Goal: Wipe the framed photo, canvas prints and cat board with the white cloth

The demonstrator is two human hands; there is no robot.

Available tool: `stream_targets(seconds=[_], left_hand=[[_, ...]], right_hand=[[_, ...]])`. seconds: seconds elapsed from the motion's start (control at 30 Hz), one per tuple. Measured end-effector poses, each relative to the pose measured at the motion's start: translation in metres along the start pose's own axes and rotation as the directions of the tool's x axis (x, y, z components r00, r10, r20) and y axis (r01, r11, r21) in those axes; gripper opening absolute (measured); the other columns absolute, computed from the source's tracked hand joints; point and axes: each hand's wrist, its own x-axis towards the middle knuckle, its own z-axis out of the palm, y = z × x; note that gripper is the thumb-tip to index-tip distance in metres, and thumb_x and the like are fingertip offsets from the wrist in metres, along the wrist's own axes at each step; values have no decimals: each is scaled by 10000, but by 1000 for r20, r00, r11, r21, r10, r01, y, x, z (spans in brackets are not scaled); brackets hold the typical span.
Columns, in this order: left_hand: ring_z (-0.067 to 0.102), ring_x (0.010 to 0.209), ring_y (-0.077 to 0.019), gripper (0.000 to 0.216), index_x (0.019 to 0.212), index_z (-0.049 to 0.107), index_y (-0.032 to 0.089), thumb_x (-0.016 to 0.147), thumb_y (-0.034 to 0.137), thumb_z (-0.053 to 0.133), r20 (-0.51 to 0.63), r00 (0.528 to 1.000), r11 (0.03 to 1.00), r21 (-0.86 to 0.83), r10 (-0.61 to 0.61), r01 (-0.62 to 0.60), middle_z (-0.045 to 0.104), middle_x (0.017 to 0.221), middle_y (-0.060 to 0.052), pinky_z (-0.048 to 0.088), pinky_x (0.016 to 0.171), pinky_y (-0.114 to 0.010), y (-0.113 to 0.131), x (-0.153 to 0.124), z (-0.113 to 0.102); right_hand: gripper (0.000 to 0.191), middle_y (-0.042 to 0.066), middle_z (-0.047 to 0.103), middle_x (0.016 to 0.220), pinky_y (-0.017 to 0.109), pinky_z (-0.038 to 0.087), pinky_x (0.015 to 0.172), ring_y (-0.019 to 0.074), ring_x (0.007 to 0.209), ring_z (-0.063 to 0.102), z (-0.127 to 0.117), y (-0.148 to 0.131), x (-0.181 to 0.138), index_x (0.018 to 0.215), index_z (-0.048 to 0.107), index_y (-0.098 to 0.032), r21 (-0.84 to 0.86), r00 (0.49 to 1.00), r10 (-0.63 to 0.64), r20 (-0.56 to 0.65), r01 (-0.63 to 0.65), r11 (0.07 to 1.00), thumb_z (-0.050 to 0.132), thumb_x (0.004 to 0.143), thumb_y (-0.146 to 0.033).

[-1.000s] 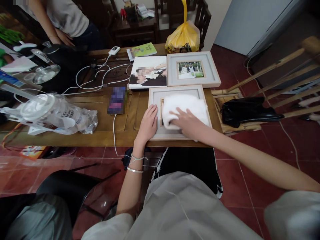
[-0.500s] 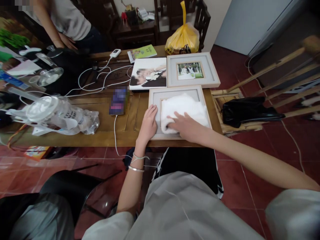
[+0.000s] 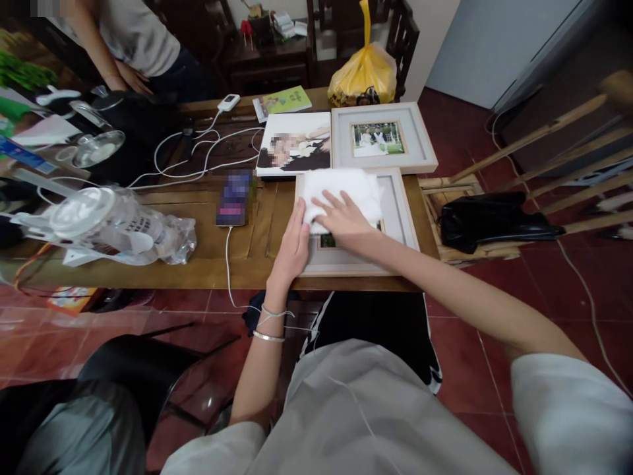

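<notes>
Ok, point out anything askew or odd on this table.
The far frame juts past the table's right edge at its corner. White cables lie tangled mid-table. The near frame, under the cloth, sits square to the front edge.

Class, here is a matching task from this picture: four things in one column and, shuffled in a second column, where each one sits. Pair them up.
Things
1. white cloth
2. yellow bag
3. phone
4. left hand

Places
A. at the far edge of the table
B. flat on the left rim of the near frame
C. under the right hand, on the near frame
D. on the table, left of the near frame

Pairs: 1-C, 2-A, 3-D, 4-B
</notes>
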Motion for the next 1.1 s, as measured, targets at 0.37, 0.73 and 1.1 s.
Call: stream_targets(seconds=[0.37,0.73,1.1], left_hand=[[267,1587,-244,707,1613,331,258,1055,647,139,-7,1000,999,-40,26,-26,291,1707,-84,208,1320,-459,-8,-2,-1],[363,1543,-280,453,1492,499,175,1078,329,397,70,991,968,221,110,-123,483,1589,-152,279,1288,-559,-26,3,5],[391,1528,-266,437,1466,534,202,1049,231,405,29,995,975,197,97,-101,534,1551,-124,290,1289,-551,-26,3,6]], right_hand=[[311,180,545,1524,596,414,1126,385,1436,470,0,-29,-35,1136,774,-160,-69,980,-195,-38,192,979,502,992,-115],[278,159,664,1392,514,478,1034,342,1318,591,-22,32,-139,938,788,-173,-131,989,-127,73,136,982,592,852,5],[245,171,632,1429,503,461,1062,332,1330,573,-13,-40,-75,1011,786,-168,-80,984,-175,13,176,981,556,961,-100]])
